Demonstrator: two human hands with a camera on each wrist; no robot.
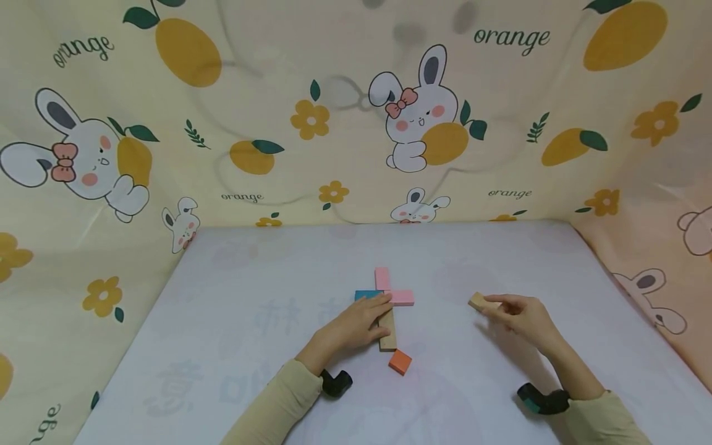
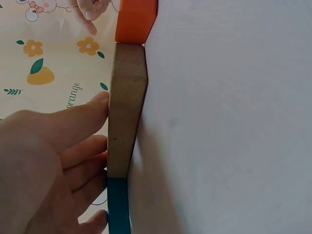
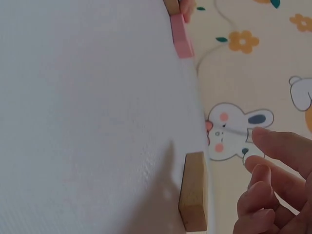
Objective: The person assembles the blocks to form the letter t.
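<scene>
My left hand (image 1: 353,324) rests with extended fingers over a long natural-wood block (image 1: 387,341) and the edge of a blue block (image 1: 366,295). In the left wrist view, its thumb and fingertips lie along the side of the wooden block (image 2: 126,107). One pink block (image 1: 381,278) points away from the person; another pink block (image 1: 403,298) lies crosswise beside the blue one. An orange block (image 1: 400,363) sits turned at the near end of the long block. On the right, my right hand (image 1: 523,318) hovers by a small wooden block (image 1: 476,301), its fingers apart from the block (image 3: 194,192) in the right wrist view.
The blocks lie on a white tabletop (image 1: 445,383) bearing faint characters. A cloth curtain (image 1: 345,55) printed with rabbits and oranges stands behind and along both sides. Black wrist cameras sit at the left cuff (image 1: 336,384) and the right cuff (image 1: 545,400).
</scene>
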